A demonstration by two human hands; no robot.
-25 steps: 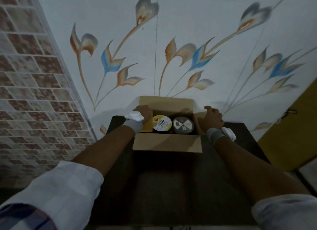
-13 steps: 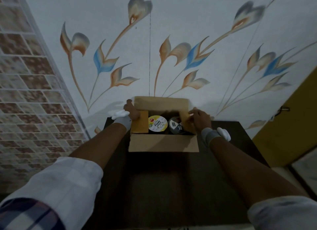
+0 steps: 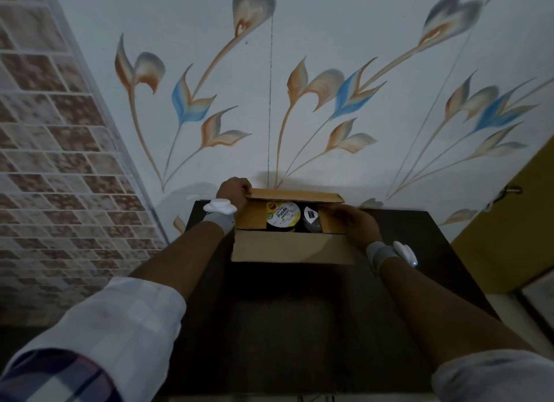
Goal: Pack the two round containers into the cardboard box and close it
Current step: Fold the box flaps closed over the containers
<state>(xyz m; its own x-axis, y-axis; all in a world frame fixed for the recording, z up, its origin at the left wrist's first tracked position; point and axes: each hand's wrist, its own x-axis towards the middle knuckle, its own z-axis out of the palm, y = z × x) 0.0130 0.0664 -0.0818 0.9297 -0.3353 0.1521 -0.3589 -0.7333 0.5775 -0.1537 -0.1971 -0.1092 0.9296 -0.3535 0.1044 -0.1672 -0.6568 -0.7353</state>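
Note:
The cardboard box point(image 3: 292, 247) stands at the far end of the dark table point(image 3: 287, 326), against the wall. Inside it sit two round containers side by side: one with a yellow and white "Masala" lid point(image 3: 282, 215) on the left, one with a dark lid point(image 3: 311, 218) on the right, partly covered by the right side flap. My left hand point(image 3: 235, 191) grips the far flap at its left corner and tilts it over the box. My right hand point(image 3: 355, 223) presses the right side flap inward. The left side flap is folded in. The near flap hangs outward toward me.
A wall with painted flowers point(image 3: 299, 101) rises directly behind the box. A brick-patterned wall point(image 3: 54, 161) is on the left and a yellow door point(image 3: 509, 227) on the right. Both wrists wear grey bands with white devices.
My left hand has moved from the left side flap up to the far flap, which now tilts forward. My right hand has pushed the right side flap further in, hiding more of the dark-lidded container.

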